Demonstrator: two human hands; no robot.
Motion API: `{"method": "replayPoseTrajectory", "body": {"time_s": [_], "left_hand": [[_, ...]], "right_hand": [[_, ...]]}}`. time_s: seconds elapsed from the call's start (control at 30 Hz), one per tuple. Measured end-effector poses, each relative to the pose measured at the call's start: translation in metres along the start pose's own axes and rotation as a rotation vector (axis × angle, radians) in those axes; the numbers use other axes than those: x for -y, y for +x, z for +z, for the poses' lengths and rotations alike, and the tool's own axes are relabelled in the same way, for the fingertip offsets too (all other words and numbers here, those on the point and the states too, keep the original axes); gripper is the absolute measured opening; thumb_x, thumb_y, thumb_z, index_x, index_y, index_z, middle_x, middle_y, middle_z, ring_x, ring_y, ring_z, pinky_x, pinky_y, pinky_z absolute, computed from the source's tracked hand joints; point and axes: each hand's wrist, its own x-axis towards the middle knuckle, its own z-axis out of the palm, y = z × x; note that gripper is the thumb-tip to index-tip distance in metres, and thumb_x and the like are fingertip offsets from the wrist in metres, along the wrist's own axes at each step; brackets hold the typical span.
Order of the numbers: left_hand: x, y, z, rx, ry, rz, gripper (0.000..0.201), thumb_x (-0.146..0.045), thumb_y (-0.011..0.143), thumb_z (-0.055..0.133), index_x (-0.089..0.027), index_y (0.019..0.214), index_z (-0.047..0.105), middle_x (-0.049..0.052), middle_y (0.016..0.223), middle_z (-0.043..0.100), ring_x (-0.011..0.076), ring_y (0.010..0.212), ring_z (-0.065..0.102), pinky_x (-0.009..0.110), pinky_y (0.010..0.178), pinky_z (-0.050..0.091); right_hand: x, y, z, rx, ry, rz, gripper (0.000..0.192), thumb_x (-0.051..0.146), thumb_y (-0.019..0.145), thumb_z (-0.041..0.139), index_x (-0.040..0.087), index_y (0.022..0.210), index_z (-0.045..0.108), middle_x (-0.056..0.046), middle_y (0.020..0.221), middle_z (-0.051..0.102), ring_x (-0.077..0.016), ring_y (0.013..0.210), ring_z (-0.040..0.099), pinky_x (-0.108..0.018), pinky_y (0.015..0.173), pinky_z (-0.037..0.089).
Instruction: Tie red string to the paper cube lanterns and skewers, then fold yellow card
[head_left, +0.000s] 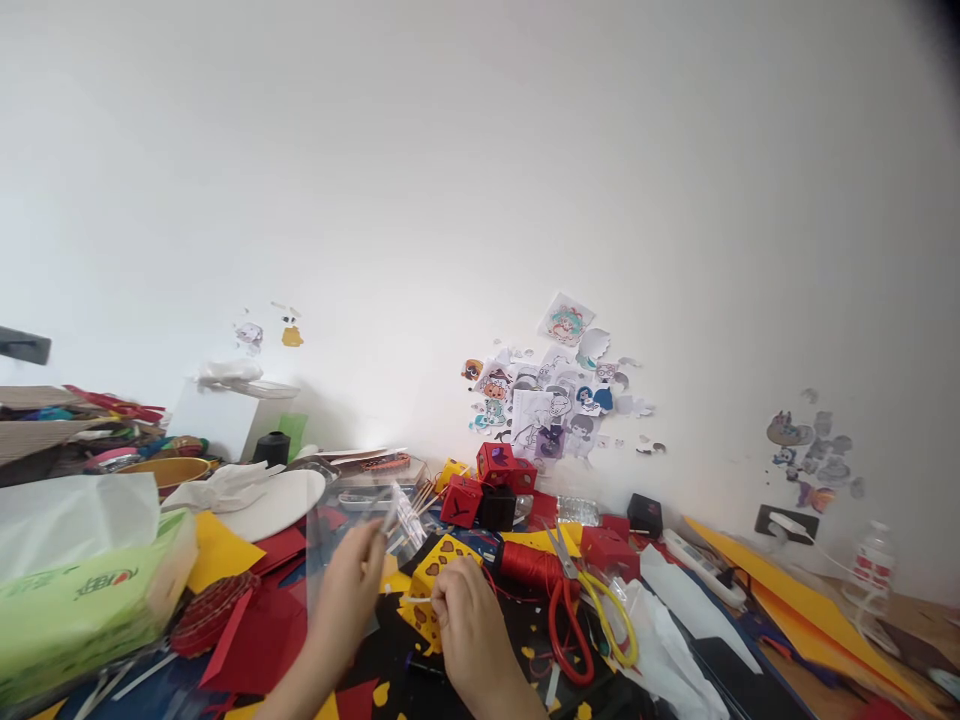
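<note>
My left hand (pixel 360 570) is raised over the messy table with its fingers closed. A clear sliver shows at its fingertips, but what it holds cannot be made out. To its right, my right hand (pixel 465 610) is pinched shut, and a thin white stick (pixel 417 600) pokes out leftward from its fingers. Just behind those fingers is a yellow paper piece with brown spots (pixel 431 570), partly hidden by the hand. Beside the right hand, scissors with red and yellow handles (pixel 571 620) lie near a spool of red thread (pixel 529 563).
Red and black paper cubes (pixel 495 465) stand by the wall. On the left are a green tissue pack (pixel 90 610), a white plate (pixel 300 505) and red paper (pixel 259 635). Orange sheets (pixel 810 600) and a plastic bottle (pixel 874 560) are at the right.
</note>
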Motion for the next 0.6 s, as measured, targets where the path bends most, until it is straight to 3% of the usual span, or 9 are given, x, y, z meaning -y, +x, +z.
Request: {"method": "replayPoseTrajectory", "body": {"time_s": [0.07, 0.17, 0.27, 0.4, 0.5, 0.6], "left_hand": [[0.013, 0.007, -0.003, 0.046, 0.037, -0.103, 0.033, -0.036, 0.083, 0.031, -0.018, 0.085, 0.059, 0.006, 0.072, 0.066, 0.0199, 0.064, 0.062, 0.027, 0.054, 0.048], [0.027, 0.009, 0.001, 0.185, 0.097, -0.052, 0.032, -0.034, 0.078, 0.035, -0.019, 0.075, 0.063, 0.007, 0.070, 0.067, 0.0222, 0.068, 0.063, 0.030, 0.060, 0.050], [0.030, 0.004, 0.009, 0.225, 0.116, -0.001, 0.028, -0.033, 0.071, 0.042, -0.019, 0.068, 0.066, 0.010, 0.073, 0.068, 0.0261, 0.074, 0.063, 0.037, 0.071, 0.049], [0.014, 0.001, 0.006, 0.258, 0.000, -0.037, 0.036, -0.046, 0.077, 0.041, -0.020, 0.077, 0.066, 0.008, 0.079, 0.067, 0.0252, 0.079, 0.061, 0.037, 0.073, 0.048], [-0.005, 0.002, -0.003, 0.372, -0.269, -0.138, 0.041, -0.051, 0.082, 0.035, -0.021, 0.068, 0.059, 0.001, 0.068, 0.061, 0.0185, 0.068, 0.057, 0.028, 0.064, 0.047], [-0.017, 0.003, -0.006, 0.426, -0.432, -0.174, 0.037, -0.050, 0.080, 0.040, -0.020, 0.062, 0.052, -0.002, 0.061, 0.052, 0.0150, 0.062, 0.050, 0.024, 0.059, 0.043]], "right_hand": [[0.000, 0.002, -0.005, -0.055, 0.019, 0.015, 0.018, 0.012, 0.087, 0.036, 0.021, 0.074, 0.045, -0.002, 0.072, 0.051, -0.0152, 0.066, 0.048, -0.025, 0.059, 0.041], [-0.001, 0.005, -0.011, -0.119, 0.023, 0.022, 0.017, 0.014, 0.088, 0.039, 0.021, 0.077, 0.050, -0.002, 0.073, 0.054, -0.0155, 0.068, 0.051, -0.026, 0.061, 0.042], [-0.004, 0.006, -0.015, -0.135, -0.031, -0.010, 0.016, 0.013, 0.088, 0.041, 0.021, 0.083, 0.055, -0.004, 0.076, 0.058, -0.0166, 0.070, 0.053, -0.027, 0.062, 0.042], [-0.006, 0.006, -0.016, -0.118, -0.087, -0.061, 0.019, 0.011, 0.087, 0.042, 0.020, 0.090, 0.058, -0.005, 0.078, 0.060, -0.0170, 0.071, 0.053, -0.027, 0.062, 0.042], [-0.005, 0.007, -0.017, -0.082, -0.104, -0.091, 0.021, 0.013, 0.088, 0.041, 0.021, 0.091, 0.060, -0.005, 0.079, 0.060, -0.0174, 0.072, 0.053, -0.027, 0.062, 0.043], [-0.003, 0.007, -0.018, -0.038, -0.103, -0.080, 0.023, 0.014, 0.089, 0.040, 0.021, 0.086, 0.062, -0.005, 0.076, 0.059, -0.0171, 0.071, 0.051, -0.027, 0.060, 0.043]]}}
